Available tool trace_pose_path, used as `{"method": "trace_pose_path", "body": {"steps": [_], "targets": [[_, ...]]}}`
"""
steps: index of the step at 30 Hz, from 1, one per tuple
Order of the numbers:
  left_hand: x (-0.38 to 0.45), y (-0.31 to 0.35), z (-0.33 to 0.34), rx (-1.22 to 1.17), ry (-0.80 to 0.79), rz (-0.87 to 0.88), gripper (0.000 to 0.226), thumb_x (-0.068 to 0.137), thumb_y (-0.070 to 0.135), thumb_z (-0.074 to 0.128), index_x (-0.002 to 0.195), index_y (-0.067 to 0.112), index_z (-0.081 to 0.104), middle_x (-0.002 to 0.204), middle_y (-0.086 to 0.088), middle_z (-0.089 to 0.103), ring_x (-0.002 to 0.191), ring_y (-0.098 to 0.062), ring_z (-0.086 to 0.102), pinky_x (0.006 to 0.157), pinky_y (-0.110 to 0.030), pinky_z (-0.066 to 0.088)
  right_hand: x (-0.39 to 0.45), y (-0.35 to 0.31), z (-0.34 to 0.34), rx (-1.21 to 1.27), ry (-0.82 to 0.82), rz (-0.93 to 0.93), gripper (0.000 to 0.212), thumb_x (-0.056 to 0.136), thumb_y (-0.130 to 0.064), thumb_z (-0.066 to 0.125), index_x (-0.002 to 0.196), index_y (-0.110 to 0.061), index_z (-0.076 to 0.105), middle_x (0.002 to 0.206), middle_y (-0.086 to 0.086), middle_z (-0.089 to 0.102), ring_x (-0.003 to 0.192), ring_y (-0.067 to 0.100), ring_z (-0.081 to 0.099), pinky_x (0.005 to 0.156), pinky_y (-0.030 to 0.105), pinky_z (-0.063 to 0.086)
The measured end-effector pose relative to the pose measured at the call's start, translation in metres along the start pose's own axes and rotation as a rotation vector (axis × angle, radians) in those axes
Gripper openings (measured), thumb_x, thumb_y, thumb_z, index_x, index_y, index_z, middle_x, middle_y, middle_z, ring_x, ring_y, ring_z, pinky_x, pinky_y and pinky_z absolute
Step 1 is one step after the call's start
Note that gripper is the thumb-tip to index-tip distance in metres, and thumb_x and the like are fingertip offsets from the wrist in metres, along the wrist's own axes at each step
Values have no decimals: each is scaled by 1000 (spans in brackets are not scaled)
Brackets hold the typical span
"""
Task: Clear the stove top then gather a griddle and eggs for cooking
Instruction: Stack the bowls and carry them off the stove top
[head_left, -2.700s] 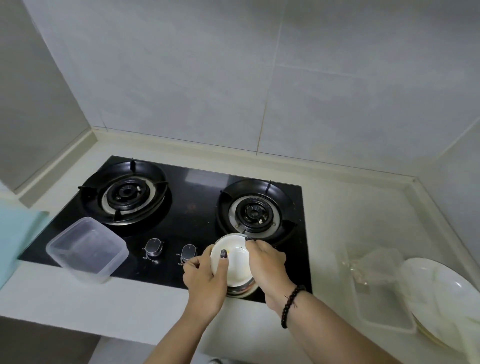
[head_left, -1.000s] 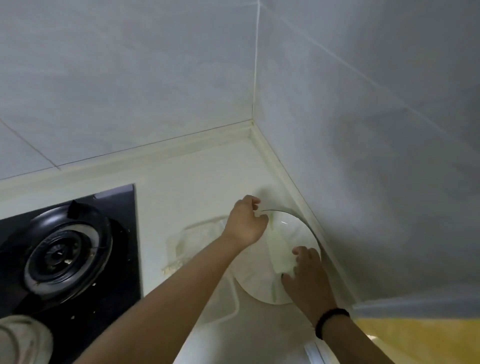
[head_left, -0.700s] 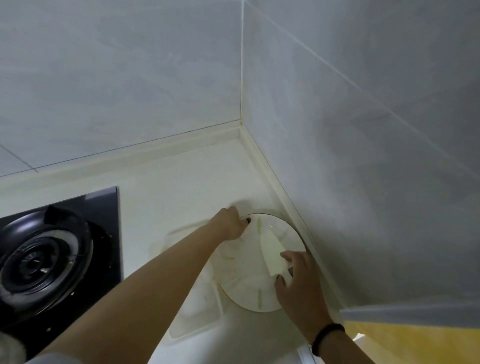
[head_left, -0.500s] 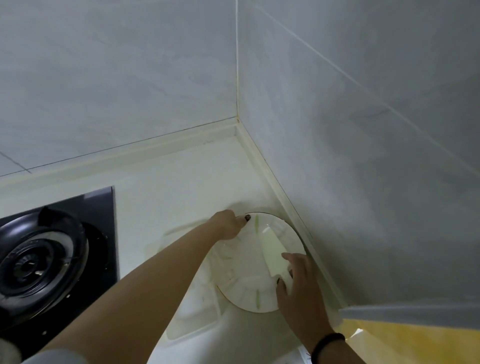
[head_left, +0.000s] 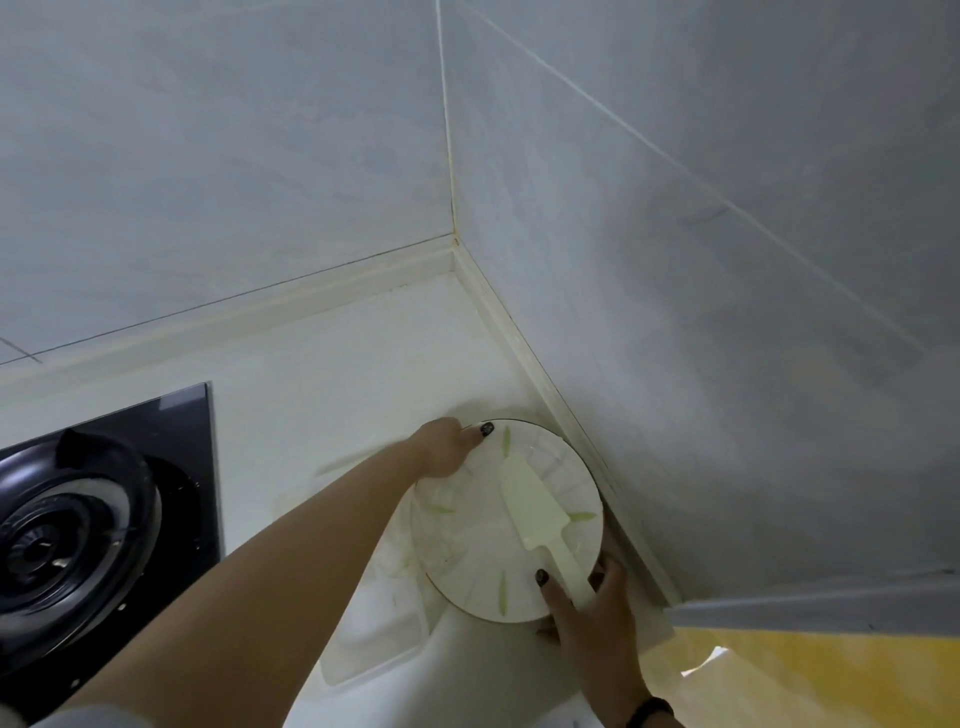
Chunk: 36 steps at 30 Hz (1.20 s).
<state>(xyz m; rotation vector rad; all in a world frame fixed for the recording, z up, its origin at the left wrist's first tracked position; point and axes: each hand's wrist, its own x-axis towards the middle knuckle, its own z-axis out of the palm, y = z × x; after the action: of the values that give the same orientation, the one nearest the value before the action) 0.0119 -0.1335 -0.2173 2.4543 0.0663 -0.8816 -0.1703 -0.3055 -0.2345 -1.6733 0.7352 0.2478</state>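
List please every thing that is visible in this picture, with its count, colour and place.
plate: 1, white with green marks, on the counter in the corner by the walls
spatula: 1, pale green, lying across the plate
clear container: 1, transparent, on the counter left of the plate, partly under it
stove: 1, black, left edge, one burner showing
counter: 1, white
left hand: 1, grips the plate's far rim
right hand: 1, holds the plate's near rim and the spatula handle

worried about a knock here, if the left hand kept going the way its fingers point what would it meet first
Probably the wall skirting in the corner. The left hand grips the plate at its far rim, fingers aimed right across that rim. Depth is hard to judge.
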Motion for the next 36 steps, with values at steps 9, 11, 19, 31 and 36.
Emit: {"method": "trace_pose_path", "body": {"steps": [9, 11, 19, 31, 36], "targets": [[-9, -3, -16, -273, 80, 6, 48, 96, 58, 37, 70, 18, 41, 73, 2, 44, 66, -14, 42, 60, -28, 33, 4, -31, 3, 11, 3, -66, 40, 86, -6, 64, 116, -20, 42, 101, -5, 55, 63, 22, 67, 44, 20, 51], [-13, 0, -28, -325, 102, 11, 48, 96, 57, 37, 72, 17, 43, 74, 1, 45, 66, -14, 42, 60, -27, 33, 6, -46, 2, 4, -23, -123, 42, 87, -6, 63, 117, -23, 40, 103, -8, 53, 64, 20, 67, 46, 20, 52], [-54, 14, -92, -491, 297, 85, 47, 96, 58, 39, 81, 13, 42, 72, 2, 43, 53, -10, 42, 56, -23, 30, 7, -118, -1, -47, -96, -394, 43, 88, -2, 60, 122, -23, 44, 105, -8, 54, 79, 22, 65, 49, 19, 53], [-142, -26, -158, -822, 479, -77, 76, 83, 74, 46, 101, 1, 62, 103, -5, 65, 88, -25, 62, 75, -29, 49, -5, -215, 19, -309, -427, -549, 21, 91, -11, 56, 109, -20, 55, 89, 0, 68, 53, 13, 67, 51, 19, 50], [-199, -93, -160, -952, 594, -237, 117, 44, 100, 45, 110, 5, 65, 99, 1, 60, 91, -18, 58, 97, -38, 42, -21, -220, 68, -374, -697, -512, 20, 92, -8, 56, 107, -20, 58, 83, 5, 69, 52, 18, 65, 53, 24, 53]]}}
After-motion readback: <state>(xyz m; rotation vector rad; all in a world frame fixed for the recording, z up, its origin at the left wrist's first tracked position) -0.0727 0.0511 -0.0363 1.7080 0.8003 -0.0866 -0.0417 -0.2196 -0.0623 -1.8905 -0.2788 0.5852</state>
